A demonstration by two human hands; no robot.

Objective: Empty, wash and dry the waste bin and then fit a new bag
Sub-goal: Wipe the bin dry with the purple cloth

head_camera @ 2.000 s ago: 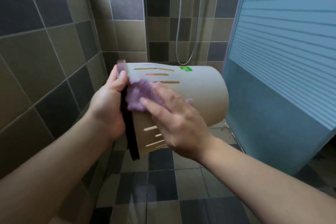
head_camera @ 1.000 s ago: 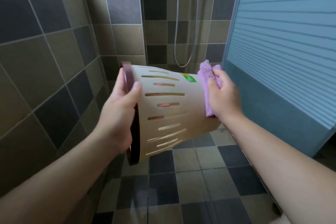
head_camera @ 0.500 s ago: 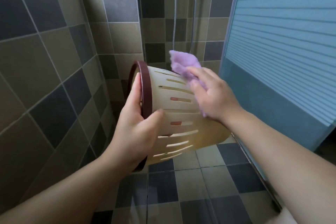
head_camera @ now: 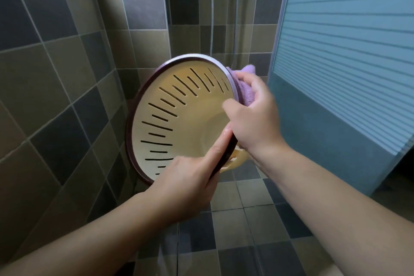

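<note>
Both hands keep the waste bin (head_camera: 179,123) up in the air inside the tiled shower corner, well above the floor tiles (head_camera: 235,231), so that every side can be reached for drying. It is a cream plastic bin with a dark maroon rim and rows of slots in its wall. Its open mouth is turned back toward the person and a little to the left, so its long axis runs away from them toward the far corner, base farthest off; the inside looks bare, no bag fitted.

At the lower edge the left hand (head_camera: 186,181) grasps the rim, fingers curled beneath it and the thumb stretched along the maroon band, which seems meant to steady the bin while it is turned. At the right edge the right hand (head_camera: 253,119) clutches a lilac cloth (head_camera: 246,89) against the outer wall just behind the rim, thumb hooked over onto the inner side; blur there makes the exact contact hard to judge.

Beyond hang the shower hose (head_camera: 211,18) and, to the right, a frosted striped shower door (head_camera: 347,51).
</note>
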